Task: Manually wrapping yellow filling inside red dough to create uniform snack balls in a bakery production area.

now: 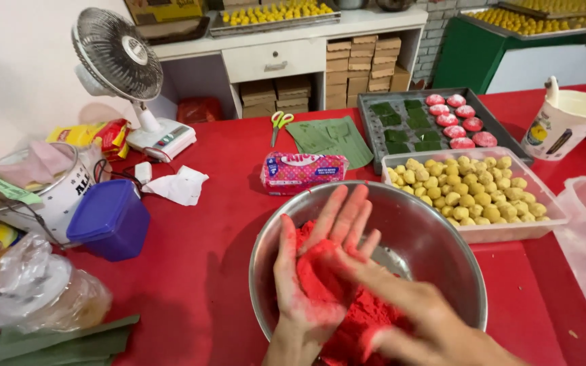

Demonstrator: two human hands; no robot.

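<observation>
A steel bowl (435,234) sits on the red table in front of me, holding red dough (364,318). My left hand (310,268) is palm up over the bowl with a flat piece of red dough lying on it. The fingers of my right hand (408,308) press down on that piece. Both hands are smeared red.
A clear tub of yellow balls (466,190) stands behind the bowl, and a dark tray (367,129) with green leaf squares and pink cakes lies beyond it. A pink packet (303,173), scissors (279,122), a fan (120,64), a blue box (110,220) and a white bucket (564,125) surround them.
</observation>
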